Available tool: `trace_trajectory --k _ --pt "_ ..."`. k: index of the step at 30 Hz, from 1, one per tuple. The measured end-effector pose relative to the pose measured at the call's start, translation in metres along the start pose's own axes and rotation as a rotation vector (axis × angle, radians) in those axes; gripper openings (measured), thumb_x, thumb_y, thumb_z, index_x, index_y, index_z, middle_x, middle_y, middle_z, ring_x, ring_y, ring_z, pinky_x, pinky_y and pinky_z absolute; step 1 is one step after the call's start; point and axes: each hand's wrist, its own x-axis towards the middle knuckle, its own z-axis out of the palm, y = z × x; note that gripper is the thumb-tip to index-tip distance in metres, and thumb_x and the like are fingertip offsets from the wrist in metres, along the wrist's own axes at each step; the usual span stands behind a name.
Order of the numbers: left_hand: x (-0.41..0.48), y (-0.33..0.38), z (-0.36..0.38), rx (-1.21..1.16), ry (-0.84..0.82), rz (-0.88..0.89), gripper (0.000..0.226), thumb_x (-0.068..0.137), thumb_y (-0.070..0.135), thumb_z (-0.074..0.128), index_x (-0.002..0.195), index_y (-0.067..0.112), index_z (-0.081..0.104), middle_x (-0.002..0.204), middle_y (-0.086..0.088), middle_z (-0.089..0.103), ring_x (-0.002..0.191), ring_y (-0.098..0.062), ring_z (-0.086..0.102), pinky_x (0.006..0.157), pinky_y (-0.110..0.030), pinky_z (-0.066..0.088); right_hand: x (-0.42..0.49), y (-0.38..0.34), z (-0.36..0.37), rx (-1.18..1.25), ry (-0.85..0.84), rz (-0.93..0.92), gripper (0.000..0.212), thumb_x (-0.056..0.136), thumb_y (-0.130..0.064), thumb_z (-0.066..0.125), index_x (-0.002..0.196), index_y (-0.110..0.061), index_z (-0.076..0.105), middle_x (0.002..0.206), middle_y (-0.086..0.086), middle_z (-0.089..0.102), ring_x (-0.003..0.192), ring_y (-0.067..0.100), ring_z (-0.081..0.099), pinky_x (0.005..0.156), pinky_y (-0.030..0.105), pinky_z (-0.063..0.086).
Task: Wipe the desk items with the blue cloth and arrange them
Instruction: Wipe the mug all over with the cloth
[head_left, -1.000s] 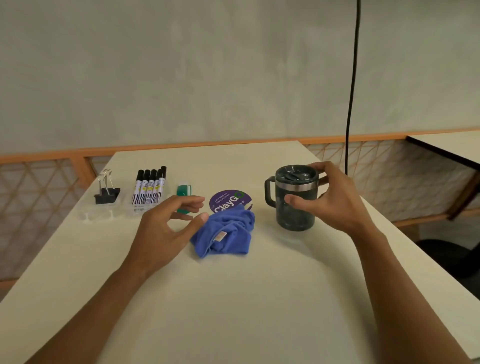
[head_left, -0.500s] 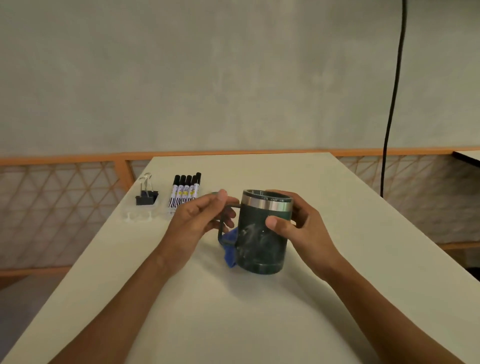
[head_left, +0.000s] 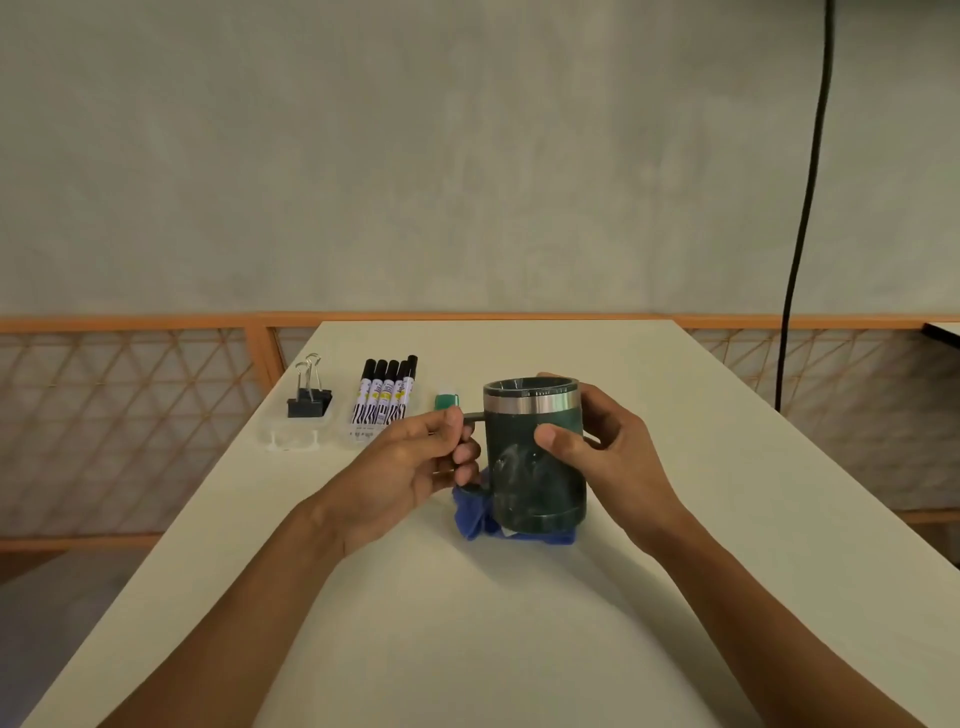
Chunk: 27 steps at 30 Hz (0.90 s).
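Blue cloth (head_left: 470, 514): mostly hidden behind and under the mug (head_left: 524, 467). Only a crumpled edge shows at the mug's near-left base. Cannot tell whether the mug rests on it or hangs just above.
Handle (head_left: 472, 415): largely covered by the left hand (head_left: 400, 467).
Right hand (head_left: 613, 457): fingers wrap the mug's far side, out of sight; the thumb and one fingertip show.
Mug interior: too dim to tell.
Both forearms: cut off at the near frame edge.
Markers (head_left: 384, 397): label print too small to read.
Green item (head_left: 447, 401) beyond the left thumb: too small to identify.
Cable (head_left: 802, 208): top cut off, lower end hidden behind the desk (head_left: 519, 623).
Second table (head_left: 943, 332), far right: only a corner in frame.
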Motion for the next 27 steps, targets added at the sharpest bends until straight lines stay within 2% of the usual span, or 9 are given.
trace_trajectory --k 3,8,10,12,15,18,22,24,27 --pt "0.004 -0.002 0.003 -0.139 0.065 0.047 0.017 0.107 0.021 0.057 0.093 0.011 0.055 0.078 -0.002 0.046 0.067 -0.013 0.042 0.075 -0.030 0.043 0.005 0.001 0.003 -0.016 -0.021 -0.006 0.065 0.077 -0.054 0.091 0.134 -0.032 0.068 0.126 -0.009 0.076 0.117 0.017 0.072 0.094 0.037 0.063" --pt "0.007 0.000 -0.008 -0.242 0.226 0.127 0.012 0.102 0.022 0.058 0.096 0.013 0.054 0.078 0.000 0.043 0.066 -0.011 0.038 0.072 -0.029 0.035 0.009 0.001 -0.007 -0.050 -0.044 -0.010 0.058 0.089 -0.054 0.074 0.142 -0.035 0.062 0.136 -0.017 0.071 0.123 0.011 0.070 0.103 0.036 0.058" --pt "0.007 0.004 -0.019 -0.240 0.307 0.182 0.015 0.107 0.022 0.054 0.094 0.015 0.055 0.076 0.002 0.044 0.065 -0.010 0.039 0.070 -0.027 0.037 0.007 0.007 -0.019 -0.160 0.026 -0.028 0.044 0.095 -0.050 0.072 0.137 -0.038 0.065 0.129 -0.017 0.073 0.117 0.009 0.071 0.102 0.037 0.059" --pt "0.007 0.007 -0.030 -0.254 0.383 0.237 0.021 0.111 0.022 0.051 0.092 0.016 0.055 0.074 0.003 0.045 0.064 -0.009 0.040 0.068 -0.025 0.038 0.003 0.018 -0.030 -0.321 0.054 -0.074 0.030 0.099 -0.043 0.073 0.128 -0.038 0.069 0.119 -0.015 0.074 0.108 0.010 0.072 0.093 0.037 0.060" --pt "0.007 0.010 -0.038 -0.276 0.485 0.285 0.025 0.113 0.024 0.049 0.089 0.017 0.055 0.072 0.004 0.044 0.063 -0.007 0.039 0.066 -0.023 0.039 -0.006 0.032 -0.033 -0.545 -0.029 -0.203 0.027 0.094 -0.046 0.079 0.119 -0.039 0.070 0.112 -0.015 0.070 0.100 0.015 0.069 0.077 0.029 0.055" --pt "0.007 0.009 -0.042 -0.246 0.574 0.296 0.027 0.114 0.024 0.047 0.089 0.017 0.055 0.069 0.004 0.044 0.061 -0.006 0.039 0.065 -0.023 0.037 -0.010 0.036 -0.017 -0.642 -0.170 -0.310 0.030 0.092 -0.052 0.081 0.116 -0.052 0.064 0.117 -0.020 0.064 0.108 0.011 0.064 0.086 0.020 0.048" --pt "0.008 0.004 -0.041 -0.227 0.615 0.286 0.027 0.115 0.025 0.048 0.090 0.018 0.056 0.069 0.004 0.045 0.061 -0.007 0.038 0.066 -0.024 0.037 -0.014 0.042 0.011 -0.899 -0.283 -0.476 0.045 0.099 -0.066 0.064 0.138 -0.045 0.063 0.128 -0.026 0.055 0.123 0.002 0.051 0.104 0.020 0.037" --pt "0.008 0.004 -0.039 -0.225 0.617 0.289 0.028 0.115 0.024 0.047 0.089 0.019 0.057 0.069 0.004 0.045 0.061 -0.007 0.038 0.067 -0.024 0.036 -0.013 0.047 0.021 -0.992 -0.262 -0.512 0.043 0.102 -0.063 0.060 0.139 -0.042 0.064 0.128 -0.022 0.056 0.121 0.005 0.051 0.102 0.025 0.039" --pt "0.008 0.005 -0.036 -0.226 0.608 0.295 0.030 0.115 0.023 0.046 0.087 0.019 0.056 0.068 0.005 0.044 0.061 -0.006 0.037 0.067 -0.025 0.034 -0.010 0.058 0.025 -1.026 -0.196 -0.459 0.034 0.099 -0.052 0.060 0.128 -0.037 0.071 0.114 -0.019 0.062 0.107 0.011 0.056 0.091 0.029 0.041"
